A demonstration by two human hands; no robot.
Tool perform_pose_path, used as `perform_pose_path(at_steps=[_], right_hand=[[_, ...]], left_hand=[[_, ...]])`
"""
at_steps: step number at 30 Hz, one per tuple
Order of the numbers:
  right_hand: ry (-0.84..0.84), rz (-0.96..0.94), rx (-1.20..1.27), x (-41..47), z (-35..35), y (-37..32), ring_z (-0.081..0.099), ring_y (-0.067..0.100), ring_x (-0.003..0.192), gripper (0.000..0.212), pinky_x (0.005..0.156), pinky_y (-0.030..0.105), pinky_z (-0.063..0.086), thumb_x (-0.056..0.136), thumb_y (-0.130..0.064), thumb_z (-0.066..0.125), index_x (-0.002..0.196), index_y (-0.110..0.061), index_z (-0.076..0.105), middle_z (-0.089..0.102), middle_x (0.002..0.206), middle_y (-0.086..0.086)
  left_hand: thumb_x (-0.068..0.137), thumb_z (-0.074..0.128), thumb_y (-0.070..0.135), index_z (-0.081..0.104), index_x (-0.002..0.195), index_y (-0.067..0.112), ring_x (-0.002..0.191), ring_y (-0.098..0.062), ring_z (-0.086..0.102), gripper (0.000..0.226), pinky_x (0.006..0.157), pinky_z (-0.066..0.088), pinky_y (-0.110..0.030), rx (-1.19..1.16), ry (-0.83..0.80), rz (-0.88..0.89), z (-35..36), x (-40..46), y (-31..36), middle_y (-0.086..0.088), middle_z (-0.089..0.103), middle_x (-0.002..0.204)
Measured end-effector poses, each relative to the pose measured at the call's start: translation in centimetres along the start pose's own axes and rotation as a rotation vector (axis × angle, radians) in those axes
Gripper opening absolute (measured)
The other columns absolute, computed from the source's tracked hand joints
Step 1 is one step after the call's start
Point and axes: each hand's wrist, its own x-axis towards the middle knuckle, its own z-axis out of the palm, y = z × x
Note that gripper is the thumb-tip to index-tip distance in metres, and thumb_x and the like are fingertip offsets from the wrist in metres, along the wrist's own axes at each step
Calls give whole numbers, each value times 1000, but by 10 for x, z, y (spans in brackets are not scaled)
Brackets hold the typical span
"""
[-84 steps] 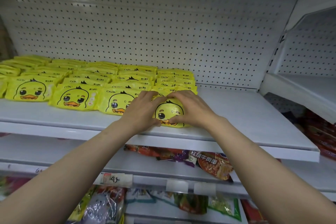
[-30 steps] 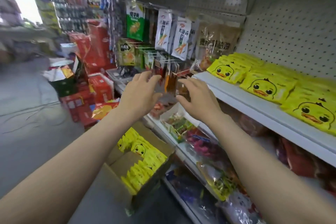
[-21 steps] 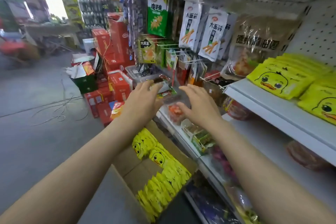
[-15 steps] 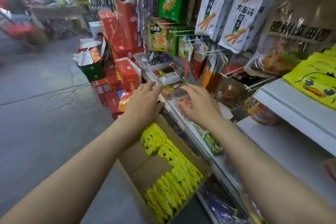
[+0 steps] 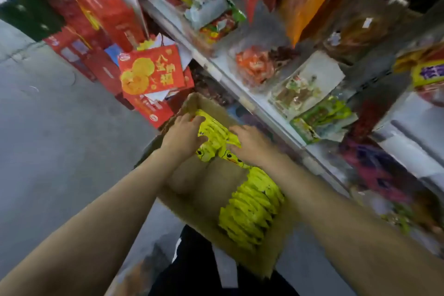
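Head: blur hides L hand (image 5: 183, 137), R hand (image 5: 249, 145) grip on packs (image 5: 216, 133).

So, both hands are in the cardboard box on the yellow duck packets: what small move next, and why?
The left hand and right hand flank the far bunch of yellow duck-printed plastic packets in the brown cardboard box; blur hides whether they hold yet. Probably close the grip on it and lift.

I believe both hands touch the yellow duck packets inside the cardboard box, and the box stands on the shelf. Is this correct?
Not quite. In the head view the cardboard box stands on the floor beside the shelf, not on it. The left hand and the right hand do touch the yellow duck packets inside it.
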Motion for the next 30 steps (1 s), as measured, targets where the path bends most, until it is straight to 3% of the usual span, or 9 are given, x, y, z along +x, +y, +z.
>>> perform_pose_path(at_steps=[3, 8, 11, 13, 16, 19, 24, 27, 30], right_hand=[[-115, 117, 35, 32, 46, 4, 47, 34, 127, 53, 101, 38, 41, 91, -37, 63, 139, -18, 49, 56, 134, 15], [-183, 209, 113, 87, 97, 12, 51, 32, 127, 53, 98, 39, 47, 90, -38, 64, 138, -20, 51, 56, 136, 12], [-163, 223, 179, 117, 112, 13, 51, 31, 128, 51, 100, 37, 45, 92, -32, 64, 139, -17, 52, 56, 139, 11], [-142, 242, 203, 134, 119, 14, 54, 33, 125, 49, 98, 37, 47, 92, -30, 63, 138, -17, 53, 58, 137, 11], [-147, 260, 208, 150, 130, 13, 57, 33, 121, 46, 94, 37, 49, 91, -30, 63, 135, -18, 55, 62, 131, 12], [-124, 286, 180, 155, 142, 11, 56, 32, 121, 48, 90, 33, 46, 90, -30, 64, 135, -16, 54, 61, 130, 12], [-76, 343, 204, 161, 155, 0, 49, 33, 125, 67, 94, 38, 46, 81, -33, 76, 139, -15, 47, 54, 133, 13], [-103, 379, 160, 168, 160, -4, 55, 31, 120, 47, 90, 37, 49, 82, -33, 75, 124, -20, 61, 62, 124, 11], [-98, 434, 224, 171, 161, -6, 61, 33, 112, 26, 86, 35, 51, 87, -29, 68, 109, -15, 70, 67, 116, 14]], left_hand=[[84, 67, 39, 44, 139, 23, 122, -36, 42, 62, 101, 40, -48, 7, -171, -7, 43, 33, -35, -14, 49, 130], [86, 67, 32, 36, 145, 22, 135, -35, 33, 67, 105, 38, -47, 11, -315, 41, 101, 77, -74, -11, 32, 149], [86, 66, 31, 32, 147, 21, 141, -30, 24, 70, 111, 30, -43, 110, -317, 123, 129, 99, -85, -9, 25, 154], [92, 57, 24, 36, 144, 19, 139, -30, 28, 57, 110, 30, -43, 98, -282, 152, 143, 108, -91, -10, 30, 152], [96, 44, 16, 48, 133, 11, 125, -34, 40, 38, 98, 36, -45, 119, -164, 170, 155, 110, -96, -15, 44, 138], [89, 52, 11, 57, 117, 11, 113, -36, 48, 29, 89, 42, -47, 236, -95, 197, 162, 103, -101, -16, 57, 117], [93, 46, 18, 50, 132, 21, 139, -31, 23, 39, 108, 25, -46, 220, -324, 139, 170, 83, -113, -8, 45, 141], [93, 48, 20, 47, 137, 26, 142, -29, 16, 44, 113, 21, -44, 173, -432, 115, 166, 70, -115, -5, 35, 150], [90, 55, 21, 54, 127, 21, 138, -28, 24, 37, 109, 30, -38, 135, -512, 75, 155, 62, -117, -7, 41, 143]])
